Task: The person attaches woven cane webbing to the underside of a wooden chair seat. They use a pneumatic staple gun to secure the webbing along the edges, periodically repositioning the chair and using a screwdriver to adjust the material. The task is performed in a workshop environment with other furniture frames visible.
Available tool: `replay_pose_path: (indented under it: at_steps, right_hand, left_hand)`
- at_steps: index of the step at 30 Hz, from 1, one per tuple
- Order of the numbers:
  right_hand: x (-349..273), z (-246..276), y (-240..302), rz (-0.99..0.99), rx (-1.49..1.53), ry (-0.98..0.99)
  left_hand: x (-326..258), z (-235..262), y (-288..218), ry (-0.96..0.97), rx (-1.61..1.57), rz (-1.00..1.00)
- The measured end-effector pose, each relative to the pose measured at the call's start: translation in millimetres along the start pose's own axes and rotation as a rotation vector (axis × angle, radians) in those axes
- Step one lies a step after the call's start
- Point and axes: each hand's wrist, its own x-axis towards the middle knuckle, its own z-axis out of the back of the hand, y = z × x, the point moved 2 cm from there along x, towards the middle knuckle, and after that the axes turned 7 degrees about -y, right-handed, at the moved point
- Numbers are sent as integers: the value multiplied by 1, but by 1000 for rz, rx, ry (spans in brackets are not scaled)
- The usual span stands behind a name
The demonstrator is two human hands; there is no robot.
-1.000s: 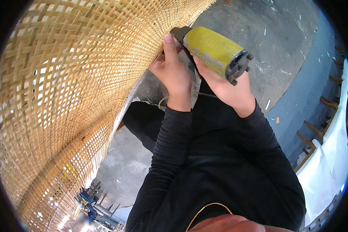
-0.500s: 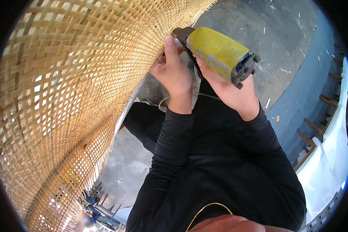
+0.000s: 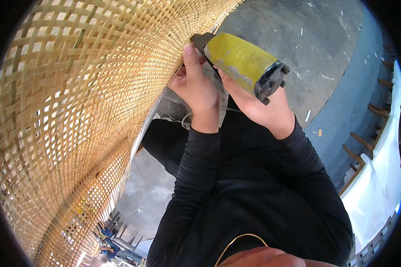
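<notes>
Yellow tool (image 3: 243, 62) lies towards one o'clock, right hand (image 3: 263, 111) closed round it; its dark nose (image 3: 201, 41) meets the woven panel (image 3: 84, 84) spanning eight to twelve, contact unconfirmed. Left hand (image 3: 196, 91), twelve o'clock, is at the panel's edge; pinch cannot be told. Advisable: nose square, left thumb clear.

The head-worn fisheye looks steeply down from close above the left hand (image 3: 195, 91) at twelve o'clock and right hand (image 3: 257, 112) at two; the seven-o'clock rim is perhaps too warped to read.
</notes>
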Motion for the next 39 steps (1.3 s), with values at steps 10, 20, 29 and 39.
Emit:
replay_pose_path:
  at_steps: [10, 20, 29, 39]
  right_hand:
    - [10, -10, 9, 110, 224, -68]
    - [0, -11, 5, 100, 149, -58]
    - [6, -12, 7, 221, 154, -62]
    - [-1, -18, 7, 53, 209, -50]
  left_hand:
    - [2, 2, -3, 23, -24, 3]
    - [5, 10, 2, 79, -15, 0]
    - [-1, 4, 0, 57, -34, 31]
    - [6, 20, 1, 129, -91, 89]
